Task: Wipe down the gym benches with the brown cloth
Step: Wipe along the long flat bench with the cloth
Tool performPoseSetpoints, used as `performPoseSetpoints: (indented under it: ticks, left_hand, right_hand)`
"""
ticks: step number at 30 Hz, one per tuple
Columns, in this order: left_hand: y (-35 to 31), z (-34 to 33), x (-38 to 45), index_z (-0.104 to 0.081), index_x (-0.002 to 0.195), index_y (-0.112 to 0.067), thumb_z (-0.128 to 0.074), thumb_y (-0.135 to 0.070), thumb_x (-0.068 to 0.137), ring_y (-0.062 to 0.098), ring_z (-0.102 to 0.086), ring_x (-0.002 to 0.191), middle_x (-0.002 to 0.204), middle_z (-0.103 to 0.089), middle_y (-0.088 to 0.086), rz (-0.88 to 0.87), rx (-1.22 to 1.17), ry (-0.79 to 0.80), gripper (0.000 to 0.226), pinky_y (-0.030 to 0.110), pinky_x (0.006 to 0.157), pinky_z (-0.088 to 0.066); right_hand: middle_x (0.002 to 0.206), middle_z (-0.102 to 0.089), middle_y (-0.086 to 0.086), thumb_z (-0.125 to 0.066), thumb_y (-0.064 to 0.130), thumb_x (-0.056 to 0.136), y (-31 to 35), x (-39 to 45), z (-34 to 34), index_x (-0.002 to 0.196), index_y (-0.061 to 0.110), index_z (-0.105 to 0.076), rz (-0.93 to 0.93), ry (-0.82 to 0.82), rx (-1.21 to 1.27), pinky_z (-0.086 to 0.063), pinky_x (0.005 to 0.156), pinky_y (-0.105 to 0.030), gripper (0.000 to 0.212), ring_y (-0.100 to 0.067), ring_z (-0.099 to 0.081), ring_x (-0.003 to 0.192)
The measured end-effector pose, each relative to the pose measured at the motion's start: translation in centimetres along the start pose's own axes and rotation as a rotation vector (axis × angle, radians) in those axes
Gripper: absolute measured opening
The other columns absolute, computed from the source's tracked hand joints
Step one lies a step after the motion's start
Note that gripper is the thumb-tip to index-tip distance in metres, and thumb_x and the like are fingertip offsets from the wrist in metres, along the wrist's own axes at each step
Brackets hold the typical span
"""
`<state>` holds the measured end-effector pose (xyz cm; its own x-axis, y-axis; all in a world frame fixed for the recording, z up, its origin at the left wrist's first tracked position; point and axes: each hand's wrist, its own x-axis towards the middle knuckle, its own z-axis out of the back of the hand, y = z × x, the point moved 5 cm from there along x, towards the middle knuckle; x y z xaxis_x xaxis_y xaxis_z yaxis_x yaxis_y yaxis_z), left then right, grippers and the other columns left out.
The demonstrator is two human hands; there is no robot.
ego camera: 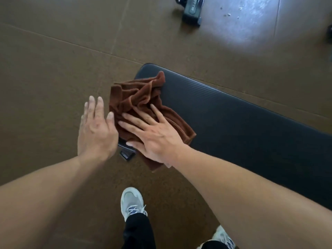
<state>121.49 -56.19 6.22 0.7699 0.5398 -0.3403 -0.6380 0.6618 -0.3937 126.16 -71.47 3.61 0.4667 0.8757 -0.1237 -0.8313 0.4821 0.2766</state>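
A black padded gym bench runs from the centre toward the right edge. A crumpled brown cloth lies over its near-left end and hangs a little over the side. My right hand lies flat on the cloth with fingers spread, pressing it onto the pad. My left hand hovers open just left of the cloth, over the floor beside the bench end, holding nothing. Part of the bench frame shows under the hands.
Brown rubber floor mats surround the bench. A dark machine base stands at the top centre, beside a bright glare patch on the floor. My grey sneakers stand close to the bench at the bottom.
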Motion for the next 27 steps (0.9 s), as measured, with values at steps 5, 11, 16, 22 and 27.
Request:
performPoseSetpoints:
  ticks: [5,11,16,22,27]
  left_hand:
    - [-2.3,1.2,2.3,-0.007,0.165,-0.02,-0.028,-0.022,0.108,0.01,0.007,0.158,0.173,0.003,-0.003,-0.233,0.069,0.07,0.06,0.035,0.13,0.0]
    - [-7.3,-0.1,1.4,-0.002,0.165,-0.018,-0.034,-0.019,0.104,0.009,0.009,0.158,0.173,0.005,-0.002,-0.307,0.085,0.112,0.069,0.034,0.13,0.001]
    - [-13.4,-3.9,-2.1,0.003,0.164,-0.02,-0.041,-0.019,0.102,0.014,0.014,0.158,0.172,0.011,0.001,-0.518,0.261,0.226,0.076,0.037,0.129,0.003]
    - [-22.7,-11.9,-8.6,0.008,0.163,-0.023,-0.039,-0.039,0.105,0.017,0.018,0.157,0.171,0.017,0.001,-0.667,0.437,0.409,0.076,0.039,0.13,0.003]
    - [-32.7,-19.8,-15.3,0.009,0.163,-0.025,-0.04,-0.05,0.104,0.019,0.019,0.157,0.171,0.018,0.0,-0.758,0.486,0.516,0.081,0.041,0.13,0.001]
  right_hand:
    - [0.173,-0.024,0.01,-0.029,0.056,0.109,-2.4,8.0,2.2,0.16,0.033,-0.04,-0.246,0.005,0.068,0.003,0.131,-0.049,0.058,-0.014,-0.003,0.163]
    - [0.175,-0.015,0.014,-0.027,0.051,0.112,-6.1,6.0,3.1,0.166,0.032,-0.024,-0.339,-0.082,0.112,0.002,0.131,-0.041,0.057,-0.01,-0.001,0.162]
    - [0.175,-0.013,0.012,-0.027,0.048,0.112,-13.2,-2.3,4.1,0.167,0.033,-0.019,-0.572,-0.147,0.21,0.003,0.131,-0.038,0.057,-0.01,0.0,0.162]
    - [0.155,-0.051,0.008,-0.028,0.047,0.111,-23.3,-17.5,5.3,0.154,0.029,-0.045,-0.886,-0.204,0.249,-0.014,0.127,-0.038,0.049,-0.016,-0.032,0.151]
    - [0.149,-0.057,0.006,-0.031,0.046,0.112,-30.3,-32.4,5.7,0.147,0.027,-0.053,-1.017,-0.236,0.231,-0.015,0.126,-0.036,0.046,-0.016,-0.036,0.148]
